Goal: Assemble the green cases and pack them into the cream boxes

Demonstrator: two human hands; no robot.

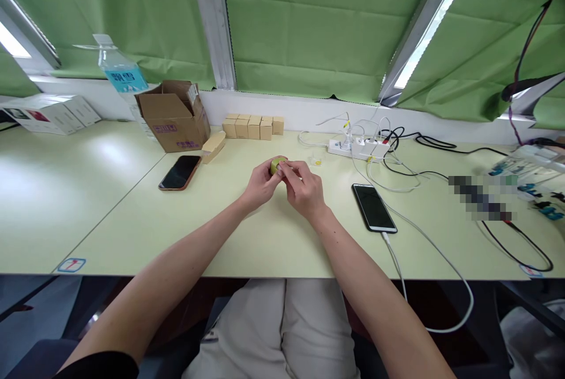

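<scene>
Above the middle of the table, a small round olive-green object (276,164) sits between my two hands, partly covered by fingers, and its kind is unclear. My left hand (261,183) is wrapped round it from the left. From the right, my right hand (305,186) presses its pinched thumb and fingertips on the object's near side. An unfolded small cardboard box (213,146) lies to the left of my hands. Behind them stands a row of several small cardboard boxes (253,126). A small clear piece with a yellow mark (316,161) lies just right of my hands.
Left are a black phone (180,172), an open carton (176,120), a water bottle (121,70) and white boxes (53,113). Right are a charging phone (374,207), a power strip (358,148) with tangled cables and a clear tray (536,161). The table's front edge (265,277) is near.
</scene>
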